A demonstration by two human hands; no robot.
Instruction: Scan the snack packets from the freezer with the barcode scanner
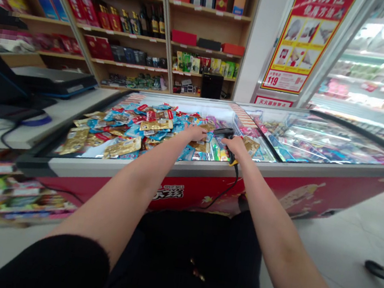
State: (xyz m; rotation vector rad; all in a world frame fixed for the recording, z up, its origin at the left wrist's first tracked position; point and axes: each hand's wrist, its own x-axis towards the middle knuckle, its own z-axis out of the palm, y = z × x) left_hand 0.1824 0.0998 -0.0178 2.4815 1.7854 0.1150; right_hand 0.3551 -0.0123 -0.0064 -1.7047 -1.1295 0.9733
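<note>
Your right hand [236,146] is wrapped around the handle of a scanner [222,132], just right of your left hand [195,133]. The scanner's head lies with its long axis crosswise, nose pointing toward your left hand; its handle slants down toward you, and the cord [237,176] hangs below your right hand. Your left hand reaches over the packets [157,125] heaped in the freezer [203,166] beneath it; I cannot tell whether its fingers grip one.
</note>
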